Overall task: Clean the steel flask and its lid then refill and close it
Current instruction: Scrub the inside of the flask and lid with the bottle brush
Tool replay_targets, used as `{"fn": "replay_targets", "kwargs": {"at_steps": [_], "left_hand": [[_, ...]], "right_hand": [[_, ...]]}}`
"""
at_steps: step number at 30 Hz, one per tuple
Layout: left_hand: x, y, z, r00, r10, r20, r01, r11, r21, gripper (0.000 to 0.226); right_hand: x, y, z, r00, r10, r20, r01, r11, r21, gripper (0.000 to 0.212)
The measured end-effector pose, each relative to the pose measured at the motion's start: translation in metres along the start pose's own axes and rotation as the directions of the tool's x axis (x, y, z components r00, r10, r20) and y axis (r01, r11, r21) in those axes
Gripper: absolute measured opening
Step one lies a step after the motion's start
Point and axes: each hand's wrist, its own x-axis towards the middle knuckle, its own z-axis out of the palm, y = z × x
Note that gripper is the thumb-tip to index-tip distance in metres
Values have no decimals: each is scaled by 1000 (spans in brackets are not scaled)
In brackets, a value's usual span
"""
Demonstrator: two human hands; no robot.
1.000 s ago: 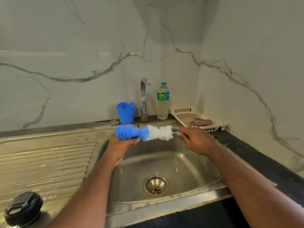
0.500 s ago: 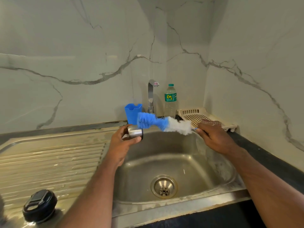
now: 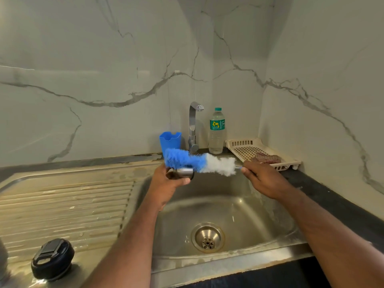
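Head view: over the sink (image 3: 270, 215), the left hand (image 3: 166, 183) grips the steel flask (image 3: 182, 173). The right hand (image 3: 264, 179) pinches the bottle brush (image 3: 199, 162) handle, bristles just above the flask. The black lid (image 3: 53, 259) sits near-left on the drainboard (image 3: 62, 204).

Two forearms, both bare to the frame edge: no sleeves, gloves, watch or rings visible. Left hand (image 3: 166, 185) and right hand (image 3: 265, 180) are likewise uncovered.
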Motion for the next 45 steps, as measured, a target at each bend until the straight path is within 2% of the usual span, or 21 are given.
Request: {"fn": "replay_targets", "kwargs": {"at_steps": [4, 8, 13, 16, 18, 20, 23, 25, 27, 30, 35, 39, 45], "left_hand": [[3, 4, -13, 996, 43, -75, -52, 993, -110, 73], [1, 6, -9, 998, 48, -40, -54, 986, -157, 72], [-2, 8, -14, 999, 23, -25, -27, 986, -163, 67], [-2, 8, -12, 996, -60, 61, 71, 979, -189, 56], [-4, 11, -10, 979, -124, 161, 160, 957, -240, 45], [-6, 13, -9, 949, -220, 227, 273, 933, -233, 48], [-6, 12, -14, 896, -384, 221, 425, 887, -179, 58], [-4, 10, -18, 880, -421, 218, 462, 865, -197, 59], [-2, 10, -17, 902, -377, 213, 423, 872, -245, 55], [-3, 10, -13, 955, -260, 140, 288, 925, -247, 35], [-5, 6, -11, 993, -107, -55, 106, 994, -18, 59], [-6, 6, -10, 991, -74, -111, 71, 997, -29, 56], [0, 2, -12, 985, -111, -135, 84, 978, -192, 39]], "right_hand": [[-5, 17, -9, 993, 106, -55, -105, 994, 26, 38], [-5, 5, -2, 995, 75, 67, -73, 997, -34, 30], [0, -1, -3, 996, 80, 46, -80, 997, -10, 29], [0, 3, -4, 997, 72, -12, -72, 997, -22, 31], [2, 12, -8, 995, 3, -100, -11, 997, -76, 35], [3, 16, -14, 984, -65, -164, 42, 989, -139, 33], [5, 10, -16, 978, -83, -190, 48, 982, -185, 21], [6, 9, -14, 981, -68, -180, 34, 982, -184, 28], [3, 9, -13, 992, -24, -124, 6, 990, -142, 37], [-7, 4, -16, 998, 65, 26, -60, 983, -174, 36], [-12, -6, -16, 990, 94, 103, -67, 969, -239, 31], [-13, -9, -15, 981, 121, 150, -83, 969, -233, 36], [-13, -9, -12, 971, 144, 191, -121, 985, -127, 42]]}}
